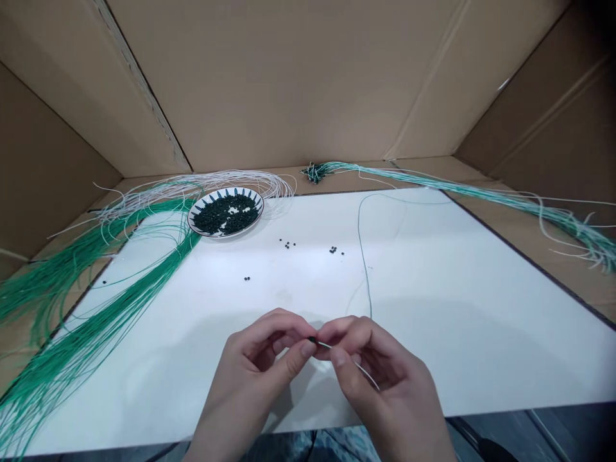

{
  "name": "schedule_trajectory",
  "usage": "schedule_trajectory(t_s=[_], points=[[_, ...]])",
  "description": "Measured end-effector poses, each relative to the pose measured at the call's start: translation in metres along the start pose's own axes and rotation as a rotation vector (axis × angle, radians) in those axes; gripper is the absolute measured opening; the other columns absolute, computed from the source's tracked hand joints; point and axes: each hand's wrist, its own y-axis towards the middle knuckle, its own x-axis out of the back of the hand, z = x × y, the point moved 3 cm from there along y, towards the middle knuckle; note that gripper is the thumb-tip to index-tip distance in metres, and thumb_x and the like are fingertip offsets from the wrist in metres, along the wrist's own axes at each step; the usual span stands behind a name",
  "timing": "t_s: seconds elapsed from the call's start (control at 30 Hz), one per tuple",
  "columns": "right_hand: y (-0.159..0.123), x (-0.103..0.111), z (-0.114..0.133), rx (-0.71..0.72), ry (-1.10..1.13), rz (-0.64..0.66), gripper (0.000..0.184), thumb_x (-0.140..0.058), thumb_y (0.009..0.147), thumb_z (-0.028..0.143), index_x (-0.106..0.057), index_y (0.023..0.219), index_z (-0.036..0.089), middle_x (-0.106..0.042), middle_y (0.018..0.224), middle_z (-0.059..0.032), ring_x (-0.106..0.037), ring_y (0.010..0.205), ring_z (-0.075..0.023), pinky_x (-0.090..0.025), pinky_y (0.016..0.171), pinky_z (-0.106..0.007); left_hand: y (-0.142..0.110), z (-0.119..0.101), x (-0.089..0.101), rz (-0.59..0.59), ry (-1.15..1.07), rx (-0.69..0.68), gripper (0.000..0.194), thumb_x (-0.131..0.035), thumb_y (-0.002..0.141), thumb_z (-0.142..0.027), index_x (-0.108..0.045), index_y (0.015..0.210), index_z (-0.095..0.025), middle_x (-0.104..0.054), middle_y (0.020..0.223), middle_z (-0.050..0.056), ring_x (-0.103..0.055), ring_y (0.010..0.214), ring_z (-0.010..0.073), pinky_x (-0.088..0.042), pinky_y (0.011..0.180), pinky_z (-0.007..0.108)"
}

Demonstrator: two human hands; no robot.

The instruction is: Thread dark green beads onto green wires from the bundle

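Observation:
My left hand (272, 359) pinches a tiny black bead (312, 339) between thumb and index finger. Close against it, my right hand (373, 362) grips a thin white cord (366, 374) whose one end reaches the bead; the other end sticks out below my right thumb. Whether the cord passes through the bead is too small to tell. A thin green cord (364, 263) runs from behind my right fingers up the white board. Several loose black beads (333, 249) lie in small groups on the board ahead of my hands.
A plate (191, 224) of dark beads stands at the back left. Green cords (129, 314) spread down the left side, with white cords (231, 179) behind the plate. At the back right lies a bundle of cords (457, 187) with a dark beaded end (316, 172). Cardboard walls (289, 83) surround the white board (481, 308).

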Motion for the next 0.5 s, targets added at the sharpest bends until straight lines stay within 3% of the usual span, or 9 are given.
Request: schedule_trajectory(t_s=[0.5], points=[[-0.005,-0.015,0.002,-0.023,-0.050,0.017,0.022,-0.078,0.072,0.025,-0.059,0.060,0.023,-0.072,0.078,0.0007,-0.072,0.074,-0.0151,-0.061,0.072,-0.021,-0.003,0.002,0.013,0.002,0.024,-0.097,0.017,-0.081,0.081,-0.014,-0.084,0.076,-0.030,-0.071,0.076,-0.003,-0.064,0.070,0.0128,-0.054,0.066,0.016]])
